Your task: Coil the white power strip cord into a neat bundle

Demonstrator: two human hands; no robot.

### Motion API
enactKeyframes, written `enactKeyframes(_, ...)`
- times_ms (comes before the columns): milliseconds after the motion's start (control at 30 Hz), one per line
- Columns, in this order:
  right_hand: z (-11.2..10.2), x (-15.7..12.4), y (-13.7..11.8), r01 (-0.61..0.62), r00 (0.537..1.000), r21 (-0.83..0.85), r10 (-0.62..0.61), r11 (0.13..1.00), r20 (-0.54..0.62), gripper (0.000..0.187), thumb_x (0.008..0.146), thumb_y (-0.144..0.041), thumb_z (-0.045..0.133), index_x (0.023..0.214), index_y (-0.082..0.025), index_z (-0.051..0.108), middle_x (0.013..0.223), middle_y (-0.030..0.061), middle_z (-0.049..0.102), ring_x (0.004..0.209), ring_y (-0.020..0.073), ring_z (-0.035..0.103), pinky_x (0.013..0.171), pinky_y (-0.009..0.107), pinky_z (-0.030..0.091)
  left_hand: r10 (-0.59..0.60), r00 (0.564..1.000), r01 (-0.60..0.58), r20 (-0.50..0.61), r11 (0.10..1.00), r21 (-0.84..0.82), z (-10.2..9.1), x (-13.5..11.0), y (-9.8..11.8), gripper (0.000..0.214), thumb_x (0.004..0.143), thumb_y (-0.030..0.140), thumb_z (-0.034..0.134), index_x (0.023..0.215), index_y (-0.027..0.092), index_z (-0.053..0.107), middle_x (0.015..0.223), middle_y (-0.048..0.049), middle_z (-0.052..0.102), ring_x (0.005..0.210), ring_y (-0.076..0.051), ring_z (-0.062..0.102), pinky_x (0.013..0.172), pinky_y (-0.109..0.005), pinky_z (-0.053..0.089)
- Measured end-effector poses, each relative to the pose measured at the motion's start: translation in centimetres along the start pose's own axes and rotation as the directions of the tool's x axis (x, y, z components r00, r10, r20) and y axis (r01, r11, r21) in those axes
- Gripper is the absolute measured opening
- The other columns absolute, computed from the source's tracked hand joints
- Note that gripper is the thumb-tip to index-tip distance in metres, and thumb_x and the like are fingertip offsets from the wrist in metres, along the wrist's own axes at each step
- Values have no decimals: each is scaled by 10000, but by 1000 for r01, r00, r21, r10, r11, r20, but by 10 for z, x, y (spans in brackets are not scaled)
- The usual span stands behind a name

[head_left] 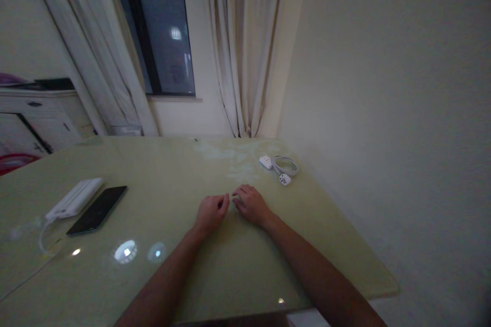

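My left hand point(213, 213) rests on the glossy pale green table point(161, 163), its fingers curled in with a dark hollow between thumb and fingers. No object shows in it. Just to its right, my right hand point(251, 204) lies on the tabletop, palm down. Its fingers are loosely bent and slightly apart, with nothing visible under them. Only a small gap separates the fingertips of the two hands. Beyond my right hand lies a white extension lead with a coiled cable point(286, 165) and a socket block point(265, 162).
To the left, a black phone point(97, 210) lies beside a white power bank point(75, 198) with a white cable point(28, 278). A wall point(383, 112) borders the table's right edge. Curtains point(245, 41) and a window point(163, 25) are behind; a white cabinet point(53, 112) stands far left.
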State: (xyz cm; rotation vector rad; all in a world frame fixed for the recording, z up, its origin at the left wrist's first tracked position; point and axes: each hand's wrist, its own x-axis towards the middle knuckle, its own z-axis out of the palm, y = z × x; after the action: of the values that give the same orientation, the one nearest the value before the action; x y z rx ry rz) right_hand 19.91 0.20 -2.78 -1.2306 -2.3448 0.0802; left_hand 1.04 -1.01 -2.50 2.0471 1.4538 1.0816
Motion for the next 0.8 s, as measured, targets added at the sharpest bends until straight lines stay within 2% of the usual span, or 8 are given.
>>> enactKeyframes(133, -1, 0, 11, -87, 994, 2, 87, 996, -66, 155, 1009, -246, 569, 1067, -161, 685, 1091, 93, 694, 1039, 211, 593, 958, 332, 432, 6, 999, -6, 35, 1000, -3, 7, 1, 4, 485, 887, 463, 498, 485, 192, 475, 486, -5, 410, 497, -124, 314, 600, -322, 176)
enactKeyframes(333, -12, 3, 16, -232, 965, -101, 217, 967, -147, 252, 1053, -293, 461, 1096, -170, 676, 1108, 103, 701, 1064, 231, 597, 974, 335, 405, -36, 999, 37, -22, 999, 22, -4, 4, 6, 513, 910, 489, 432, 486, 200, 417, 495, -8, 368, 499, -128, 298, 597, -324, 165)
enactKeyframes(400, -25, 8, 29, -361, 920, -182, 318, 915, -227, 296, 1040, -329, 473, 1203, -154, 647, 1211, 136, 676, 1144, 259, 575, 1004, 353, 387, -55, 996, 58, -71, 997, 43, -7, 5, 4, 518, 922, 486, 407, 490, 201, 413, 503, -13, 373, 498, -130, 301, 597, -326, 163)
enactKeyframes(500, -50, 18, 61, -605, 790, -304, 508, 736, -343, 464, 998, -365, 517, 1375, -95, 545, 1377, 219, 585, 1262, 323, 511, 1042, 403, 360, -62, 992, 67, -113, 997, 41, -10, 5, 3, 519, 934, 480, 407, 497, 199, 424, 507, -14, 383, 502, -133, 316, 601, -325, 158)
enactKeyframes(533, -58, 22, 72, -660, 750, -330, 568, 675, -339, 497, 992, -368, 520, 1398, -81, 527, 1401, 242, 564, 1289, 337, 496, 1053, 418, 352, -59, 992, 63, -114, 997, 36, -10, 5, 3, 517, 936, 476, 415, 500, 199, 433, 509, -13, 390, 503, -133, 318, 603, -324, 156)
enactKeyframes(600, -70, 27, 90, -718, 686, -367, 693, 592, -224, 491, 990, -377, 517, 1365, -65, 565, 1378, 269, 577, 1295, 353, 514, 1054, 441, 356, -45, 994, 49, -101, 998, 36, -10, 4, 4, 510, 940, 462, 431, 504, 197, 458, 512, -13, 407, 504, -133, 314, 606, -322, 152)
enactKeyframes(667, -75, 30, 100, -728, 640, -386, 764, 567, -85, 464, 976, -379, 546, 1303, -58, 622, 1318, 272, 622, 1252, 353, 568, 1029, 439, 387, -26, 996, 31, -90, 998, 49, -9, 4, 5, 505, 945, 449, 443, 510, 196, 482, 515, -14, 423, 504, -133, 307, 609, -321, 150)
enactKeyframes(800, -69, 31, 95, -724, 633, -376, 774, 579, -27, 380, 988, -255, 506, 1276, -47, 639, 1292, 280, 641, 1208, 322, 624, 969, 387, 434, 21, 995, -12, -96, 995, 96, -9, 5, 7, 504, 970, 431, 443, 529, 193, 496, 533, -20, 460, 510, -133, 324, 605, -320, 150)
